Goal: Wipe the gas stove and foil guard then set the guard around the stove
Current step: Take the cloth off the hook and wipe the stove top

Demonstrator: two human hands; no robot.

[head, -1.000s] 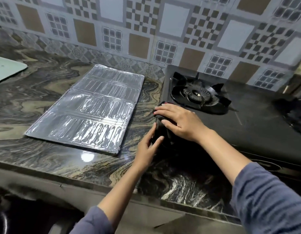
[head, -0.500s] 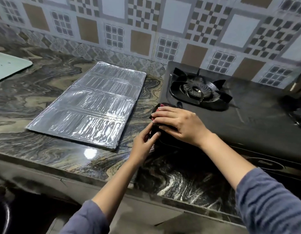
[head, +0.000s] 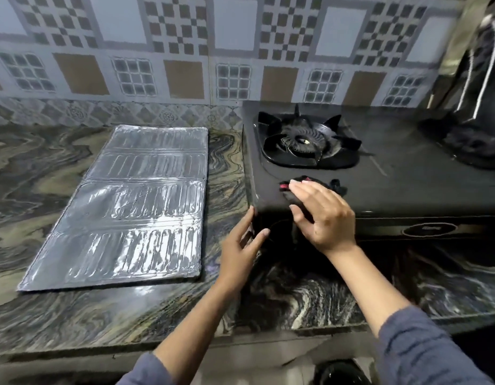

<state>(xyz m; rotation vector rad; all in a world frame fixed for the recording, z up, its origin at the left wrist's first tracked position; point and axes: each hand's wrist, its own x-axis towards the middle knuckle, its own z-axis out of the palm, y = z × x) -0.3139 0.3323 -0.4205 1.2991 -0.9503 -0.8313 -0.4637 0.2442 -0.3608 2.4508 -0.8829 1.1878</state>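
A black gas stove (head: 407, 187) sits on the marbled counter, its left burner (head: 304, 141) at the back. A dark cloth with red trim (head: 310, 182) lies on the stove top near the front left corner. My right hand (head: 324, 215) presses on that cloth with straight fingers. My left hand (head: 240, 245) touches the stove's front left corner, fingers relaxed and holding nothing. The silver foil guard (head: 135, 207) lies folded flat on the counter to the left of the stove.
The marbled counter (head: 46, 176) stretches left and forward to its front edge. A patterned tile wall (head: 235, 51) stands right behind the stove. A dark object (head: 479, 87) stands at the far right on the stove.
My right hand has slid the cloth back onto the stove top, away from the corner. My left hand has let go of the cloth and now touches the stove's corner. The camera swung right.
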